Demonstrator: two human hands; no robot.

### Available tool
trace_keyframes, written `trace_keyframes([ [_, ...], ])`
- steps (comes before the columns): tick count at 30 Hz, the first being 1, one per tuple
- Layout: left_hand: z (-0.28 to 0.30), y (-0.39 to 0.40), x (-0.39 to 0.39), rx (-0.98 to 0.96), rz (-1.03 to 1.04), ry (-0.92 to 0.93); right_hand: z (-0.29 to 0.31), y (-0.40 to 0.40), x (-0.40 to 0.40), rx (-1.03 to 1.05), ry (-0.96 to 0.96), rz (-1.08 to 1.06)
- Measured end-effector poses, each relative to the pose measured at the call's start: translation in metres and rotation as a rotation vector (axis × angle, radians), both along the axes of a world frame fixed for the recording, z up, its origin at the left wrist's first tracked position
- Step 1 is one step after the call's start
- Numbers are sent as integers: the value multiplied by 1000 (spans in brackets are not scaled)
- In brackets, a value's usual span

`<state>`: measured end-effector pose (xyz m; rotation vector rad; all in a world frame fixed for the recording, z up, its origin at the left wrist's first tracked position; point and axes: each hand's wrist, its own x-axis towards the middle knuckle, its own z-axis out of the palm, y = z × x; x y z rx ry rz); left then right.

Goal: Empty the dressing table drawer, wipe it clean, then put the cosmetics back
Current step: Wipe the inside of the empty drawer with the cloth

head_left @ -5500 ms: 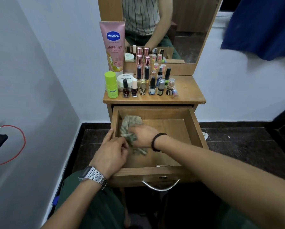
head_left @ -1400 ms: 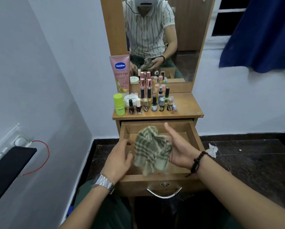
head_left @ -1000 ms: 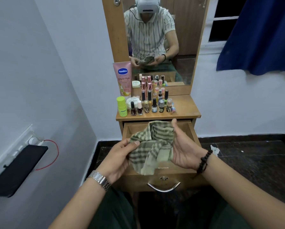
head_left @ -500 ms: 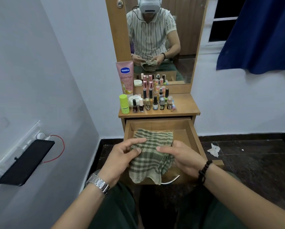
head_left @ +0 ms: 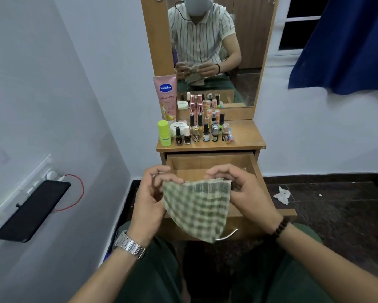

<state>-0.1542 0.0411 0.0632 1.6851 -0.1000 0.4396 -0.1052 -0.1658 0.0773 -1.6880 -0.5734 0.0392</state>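
Observation:
A green checked cloth hangs folded between my hands, above the front of the open wooden drawer. My left hand pinches its top left corner and my right hand pinches its top right corner. The part of the drawer's inside that shows holds nothing. On the dressing table top stand the cosmetics: a pink Vaseline tube, a lime green bottle, a white jar and several nail polish bottles.
A mirror rises behind the table. A white wall is close on the left, with a black phone on a red cable at a socket. A crumpled tissue lies on the dark floor to the right. A blue curtain hangs upper right.
The cloth has come out of the drawer, where my right hand was rubbing with it. Both hands have lifted it, spread it and folded it, and now hold it by the top corners.

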Motion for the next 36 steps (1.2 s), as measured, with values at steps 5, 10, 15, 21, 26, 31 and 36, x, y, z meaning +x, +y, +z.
trace_keyframes([
  [5, 7, 3, -2, -48, 8, 64, -3, -3, 6, -97, 140, 34],
  [10, 7, 5, 6, -156, -50, 297, -3, -5, 2, 275, 791, 286],
  [15, 5, 5, 23, -563, -211, 598, -9, -11, 7, 444, 1042, 276],
  [21, 3, -3, 42, -375, -253, 496, -13, -11, 15, 522, 1134, 42],
  [26, -4, -13, 63, -138, -215, 533, -5, -27, 34, 617, 1071, -84],
  [31, -34, -1, 82, 306, -144, 465, 15, -61, 92, 431, 502, -443],
  [36, -58, 8, 89, 625, -129, 409, 24, -67, 176, -437, -360, -620],
])
